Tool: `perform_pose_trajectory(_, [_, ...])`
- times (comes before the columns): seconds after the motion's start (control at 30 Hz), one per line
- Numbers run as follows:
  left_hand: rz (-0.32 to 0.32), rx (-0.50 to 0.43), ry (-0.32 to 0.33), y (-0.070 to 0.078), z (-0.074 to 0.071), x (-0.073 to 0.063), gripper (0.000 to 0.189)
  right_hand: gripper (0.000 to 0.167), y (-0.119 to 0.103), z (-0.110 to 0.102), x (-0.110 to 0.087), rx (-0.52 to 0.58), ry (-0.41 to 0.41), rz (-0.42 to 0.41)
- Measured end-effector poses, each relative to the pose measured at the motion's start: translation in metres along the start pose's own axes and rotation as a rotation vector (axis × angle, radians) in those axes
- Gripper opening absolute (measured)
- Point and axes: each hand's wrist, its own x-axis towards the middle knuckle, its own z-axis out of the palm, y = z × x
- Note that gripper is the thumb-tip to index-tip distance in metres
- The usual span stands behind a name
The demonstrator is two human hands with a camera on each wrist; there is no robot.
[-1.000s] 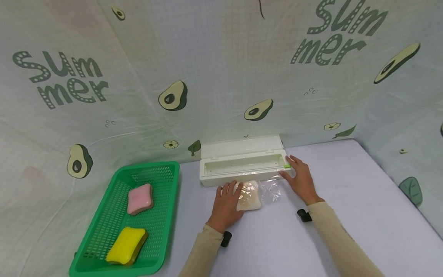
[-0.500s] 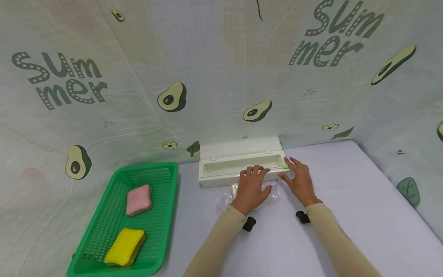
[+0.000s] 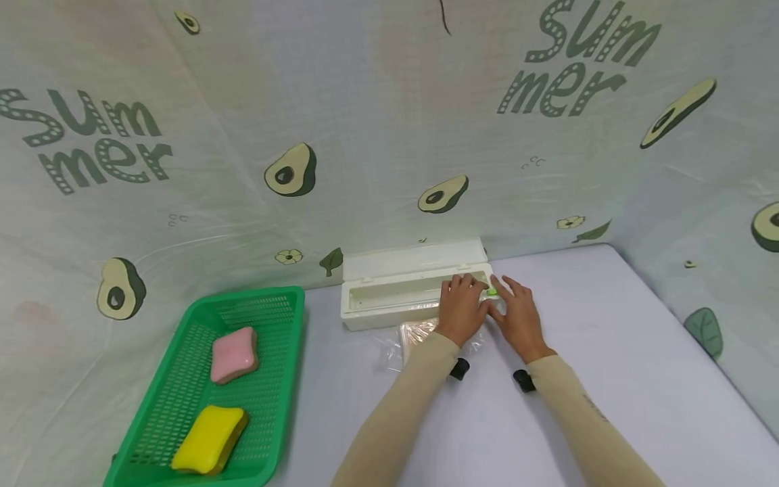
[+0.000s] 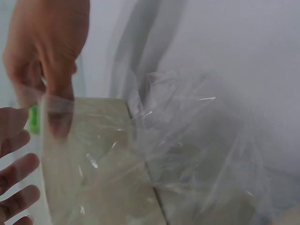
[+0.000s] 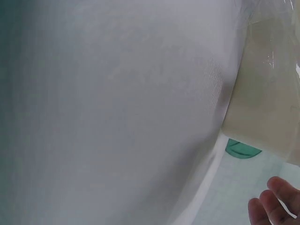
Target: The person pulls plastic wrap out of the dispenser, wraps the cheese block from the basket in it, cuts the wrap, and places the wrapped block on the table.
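A white cling film dispenser [image 3: 380,318] stands with its lid tipped back, a small green slider [image 3: 491,291] at its right end. Fingers of my left hand [image 3: 462,308] reach over the front edge beside the slider, spread and mostly straight in the left wrist view. At the right end, my right hand [image 3: 517,316] holds the dispenser, thumb [image 4: 58,117] against its front face. Clear film [image 4: 201,122] drapes from the dispenser's front. Under it on the table lies a pale square piece [image 3: 414,333] shaped like a bread slice, partly hidden by my left forearm.
A green plastic basket [image 3: 291,379] stands on the left with a pink bread-shaped piece [image 3: 234,355] and a yellow one [image 3: 209,439] in it. A printed cloth [image 3: 365,135] hangs right behind the dispenser. White cloth covers the table [image 3: 608,365].
My left hand has left the pale square piece and moved right and up to the slider end of the dispenser, close beside my right hand. The right hand stays at the dispenser's end.
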Motion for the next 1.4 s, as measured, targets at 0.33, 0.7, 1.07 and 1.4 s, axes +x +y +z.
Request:
perform_pose_trajectory(0.33, [0.008, 0.101, 0.004, 0.004, 0.009, 0.012, 0.024, 0.068, -0.007, -0.004, -0.001, -0.075, -0.029, 0.01])
perform_pose_trajectory(0.7, [0.028, 0.196, 0.022, 0.002, 0.009, 0.014, 0.022, 0.069, -0.002, -0.002, -0.001, -0.087, 0.04, -0.018])
perform_pose_trajectory(1.07, [0.027, 0.212, 0.004, 0.0, 0.006, 0.013, 0.024, 0.069, -0.004, -0.006, -0.002, -0.141, 0.012, 0.022])
perform_pose_trajectory(1.4, [0.029, 0.233, -0.006, -0.004, 0.005, 0.011, 0.025, 0.07, -0.002, -0.006, -0.001, -0.146, 0.036, 0.017])
